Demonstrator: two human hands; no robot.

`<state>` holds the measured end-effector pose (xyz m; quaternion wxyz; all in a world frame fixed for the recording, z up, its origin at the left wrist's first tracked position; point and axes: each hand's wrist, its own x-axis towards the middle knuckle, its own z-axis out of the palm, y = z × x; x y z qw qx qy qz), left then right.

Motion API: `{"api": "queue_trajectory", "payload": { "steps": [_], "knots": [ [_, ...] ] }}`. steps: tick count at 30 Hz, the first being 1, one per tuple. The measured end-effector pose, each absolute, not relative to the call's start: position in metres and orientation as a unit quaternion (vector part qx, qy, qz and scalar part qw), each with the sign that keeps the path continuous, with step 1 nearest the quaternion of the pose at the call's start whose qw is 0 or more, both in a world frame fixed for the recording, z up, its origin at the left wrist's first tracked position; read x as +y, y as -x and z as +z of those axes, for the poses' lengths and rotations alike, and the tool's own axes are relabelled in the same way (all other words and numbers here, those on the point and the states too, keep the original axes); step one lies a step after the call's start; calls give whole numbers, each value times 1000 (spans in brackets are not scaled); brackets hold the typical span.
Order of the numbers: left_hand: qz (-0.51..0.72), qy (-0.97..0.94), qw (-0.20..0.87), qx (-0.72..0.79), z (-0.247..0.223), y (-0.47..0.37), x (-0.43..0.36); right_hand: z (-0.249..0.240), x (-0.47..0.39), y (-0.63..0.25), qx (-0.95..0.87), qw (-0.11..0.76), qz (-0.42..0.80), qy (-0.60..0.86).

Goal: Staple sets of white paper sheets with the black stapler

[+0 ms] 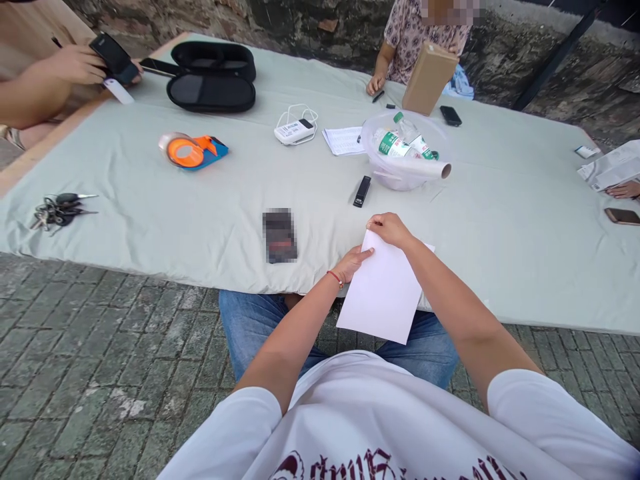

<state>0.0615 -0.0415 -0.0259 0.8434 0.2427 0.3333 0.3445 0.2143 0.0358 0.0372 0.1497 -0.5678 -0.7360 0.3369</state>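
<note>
Pinched over the near edge of a table (505, 273), white paper (383, 293) is held near its far-left corner by left hand (353, 262) and right hand (393, 229), both closed. Light, even pressure should avoid creases. Its long axis runs near to far, far end leaning right.
</note>
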Motion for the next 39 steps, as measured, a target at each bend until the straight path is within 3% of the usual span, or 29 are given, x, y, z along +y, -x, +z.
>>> {"api": "queue_trajectory", "payload": {
  "steps": [7,14,18,21,24,26,31,39],
  "knots": [
    [313,-257,854,326,-30,-61,-40,43,37,-217,-735,199,310,569],
    [395,-235,812,359,-17,-47,-43,53,-9,-271,-651,387,189,625],
    [443,-221,791,359,-7,-38,-42,40,-60,-324,-534,453,291,652],
    [457,-216,786,356,2,-43,-41,30,-91,-342,-506,405,503,572],
    [461,-244,775,357,20,-52,-40,30,-102,-341,-498,335,607,521],
    [461,-290,758,359,39,-53,-38,38,-99,-334,-495,335,605,526],
    [470,-439,694,322,78,-39,-27,66,-78,-320,-525,433,516,520],
    [424,-525,647,354,47,-38,-22,51,-69,-307,-509,484,498,509]
  ]
}}
